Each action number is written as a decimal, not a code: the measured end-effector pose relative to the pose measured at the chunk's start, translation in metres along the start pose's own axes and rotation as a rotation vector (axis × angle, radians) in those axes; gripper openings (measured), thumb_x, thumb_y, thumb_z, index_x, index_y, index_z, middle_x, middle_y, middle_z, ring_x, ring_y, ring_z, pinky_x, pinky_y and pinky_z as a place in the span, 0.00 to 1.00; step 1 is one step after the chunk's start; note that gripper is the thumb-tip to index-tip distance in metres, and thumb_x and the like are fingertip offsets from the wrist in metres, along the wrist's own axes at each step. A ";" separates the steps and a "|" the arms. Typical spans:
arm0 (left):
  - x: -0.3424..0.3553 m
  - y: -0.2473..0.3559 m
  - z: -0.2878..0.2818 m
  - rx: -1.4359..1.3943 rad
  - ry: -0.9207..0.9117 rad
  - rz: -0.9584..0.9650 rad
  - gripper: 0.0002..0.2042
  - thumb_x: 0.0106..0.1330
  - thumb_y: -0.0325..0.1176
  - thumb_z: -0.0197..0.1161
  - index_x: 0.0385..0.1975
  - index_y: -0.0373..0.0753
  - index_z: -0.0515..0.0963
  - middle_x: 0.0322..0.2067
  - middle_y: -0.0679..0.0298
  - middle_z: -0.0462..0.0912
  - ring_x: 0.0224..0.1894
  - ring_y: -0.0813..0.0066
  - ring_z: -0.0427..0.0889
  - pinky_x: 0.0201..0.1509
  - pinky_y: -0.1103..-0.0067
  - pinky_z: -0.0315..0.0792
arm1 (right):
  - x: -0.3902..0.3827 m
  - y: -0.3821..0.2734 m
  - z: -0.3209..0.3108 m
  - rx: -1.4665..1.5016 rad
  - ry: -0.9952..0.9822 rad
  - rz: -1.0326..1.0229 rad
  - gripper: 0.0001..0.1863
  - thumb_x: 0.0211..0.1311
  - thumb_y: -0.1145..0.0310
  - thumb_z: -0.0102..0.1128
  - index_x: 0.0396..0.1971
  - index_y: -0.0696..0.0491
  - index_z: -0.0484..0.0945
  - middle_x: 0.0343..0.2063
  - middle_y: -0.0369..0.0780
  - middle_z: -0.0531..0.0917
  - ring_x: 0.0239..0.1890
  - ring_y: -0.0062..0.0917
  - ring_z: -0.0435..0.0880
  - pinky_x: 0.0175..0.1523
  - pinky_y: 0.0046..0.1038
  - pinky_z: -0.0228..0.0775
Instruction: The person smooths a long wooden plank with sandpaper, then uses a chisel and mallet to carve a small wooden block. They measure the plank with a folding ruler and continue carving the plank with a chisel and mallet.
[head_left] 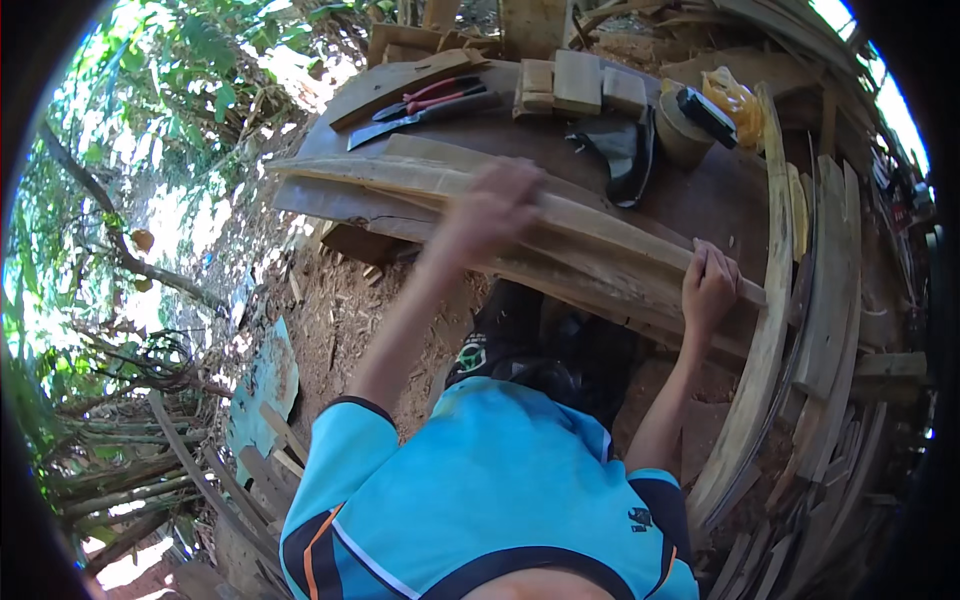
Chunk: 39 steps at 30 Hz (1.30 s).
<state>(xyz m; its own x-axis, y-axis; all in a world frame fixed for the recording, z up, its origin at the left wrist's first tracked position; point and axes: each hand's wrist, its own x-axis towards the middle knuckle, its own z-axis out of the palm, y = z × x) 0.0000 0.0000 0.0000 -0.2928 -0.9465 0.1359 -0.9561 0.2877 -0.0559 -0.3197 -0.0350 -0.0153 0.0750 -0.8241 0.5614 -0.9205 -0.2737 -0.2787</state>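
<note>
A long, pale wooden strip lies across the near side of the workbench, on top of wider boards. My left hand is over the strip near its middle, smeared by motion; its fingers and anything under them cannot be made out. Toward the right end of the strip, my right hand is closed over its edge, fingers curled. Beneath both sits a rough-edged board, which runs along the bench's near edge.
On the bench lie red-handled pliers, a knife-like blade, wood blocks, a dark curved piece and a round container. A long plank stands at the right. Shavings cover the ground.
</note>
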 end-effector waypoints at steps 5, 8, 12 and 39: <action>0.021 0.068 0.014 -0.265 0.277 -0.008 0.28 0.65 0.49 0.44 0.59 0.36 0.59 0.61 0.56 0.60 0.65 0.62 0.54 0.67 0.70 0.48 | 0.008 0.016 -0.006 -0.013 0.097 -0.082 0.13 0.60 0.64 0.48 0.28 0.52 0.82 0.32 0.36 0.83 0.36 0.31 0.78 0.47 0.31 0.65; -0.006 0.006 0.029 -0.208 0.257 -0.195 0.24 0.65 0.47 0.46 0.57 0.42 0.64 0.61 0.58 0.61 0.64 0.63 0.58 0.67 0.70 0.50 | 0.000 0.013 -0.003 -0.020 0.085 -0.047 0.13 0.59 0.65 0.48 0.27 0.53 0.82 0.32 0.36 0.83 0.35 0.32 0.79 0.47 0.31 0.66; -0.077 -0.183 0.054 0.313 0.218 -0.271 0.18 0.69 0.39 0.37 0.53 0.42 0.67 0.60 0.54 0.61 0.63 0.59 0.59 0.65 0.70 0.52 | 0.000 0.008 0.001 0.014 0.127 -0.075 0.13 0.59 0.64 0.48 0.27 0.53 0.81 0.31 0.37 0.83 0.35 0.32 0.79 0.47 0.32 0.66; -0.041 -0.140 0.022 -0.109 -0.002 -0.423 0.23 0.70 0.45 0.34 0.57 0.36 0.62 0.62 0.54 0.56 0.66 0.59 0.51 0.69 0.69 0.44 | 0.005 0.012 0.009 0.022 0.174 -0.035 0.11 0.57 0.65 0.48 0.23 0.53 0.78 0.27 0.37 0.82 0.33 0.33 0.78 0.46 0.32 0.64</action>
<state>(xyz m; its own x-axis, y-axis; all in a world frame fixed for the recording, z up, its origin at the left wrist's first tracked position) 0.1460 -0.0042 -0.0194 0.1248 -0.9846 0.1223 -0.9877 -0.1116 0.1093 -0.3272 -0.0464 -0.0227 0.0375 -0.7158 0.6973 -0.9096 -0.3134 -0.2727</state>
